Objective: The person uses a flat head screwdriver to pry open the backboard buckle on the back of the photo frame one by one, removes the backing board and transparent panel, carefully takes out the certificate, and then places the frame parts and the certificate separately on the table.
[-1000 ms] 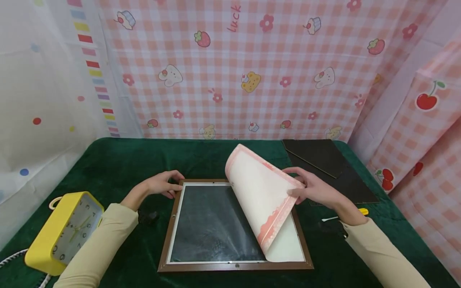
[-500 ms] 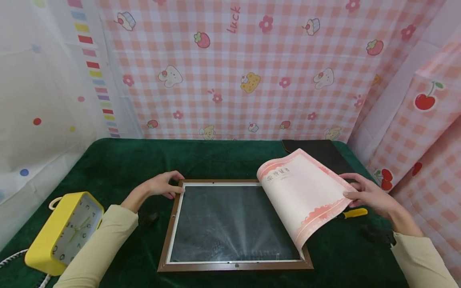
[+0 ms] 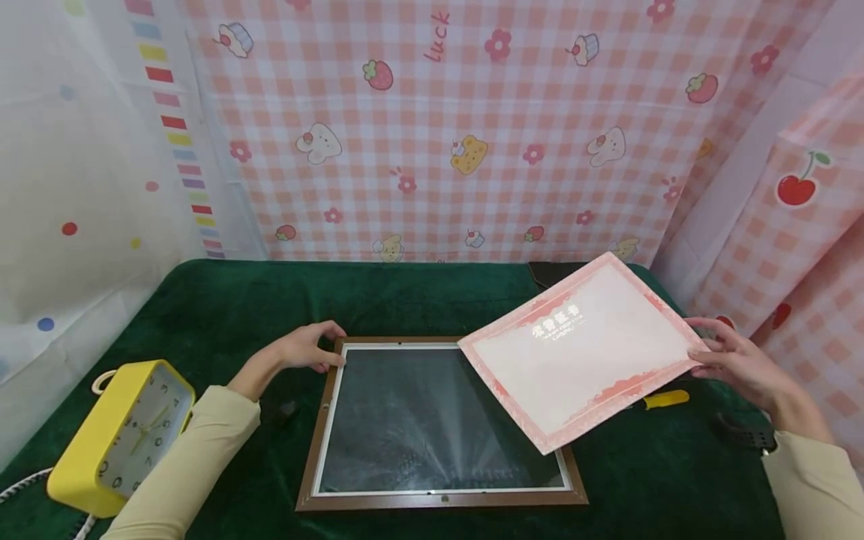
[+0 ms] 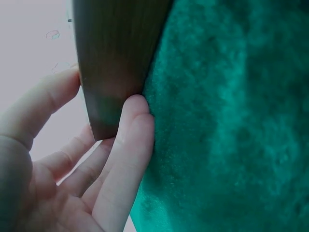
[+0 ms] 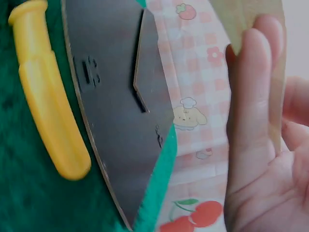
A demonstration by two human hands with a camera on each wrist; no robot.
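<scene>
A brown picture frame (image 3: 378, 502) lies flat on the green cloth, with a dark, shiny panel inside its white inner edge. My left hand (image 3: 307, 346) grips the frame's far left corner; in the left wrist view the thumb and fingers stand on opposite sides of the brown rim (image 4: 116, 53). Off to the right, my right hand (image 3: 749, 367) pinches a pink-bordered certificate (image 3: 587, 367) by its right corner. The sheet is raised and tilted, printed side up, and covers the frame's far right corner. From the right wrist, the paper (image 5: 241, 9) shows between fingers and thumb.
A yellow-handled screwdriver (image 3: 666, 400) lies right of the frame, its shaft mostly hidden. Dark boards (image 3: 550, 271) lie at the back right, largely behind the certificate. On the left stands a yellow clock (image 3: 74, 457) with a cord. Patterned curtains (image 3: 418, 150) hang behind the table.
My right hand has moved right, lifting the certificate off the frame. The sheet was curled with its back showing, then unrolled flat, printed side up. My left hand has stayed on the frame.
</scene>
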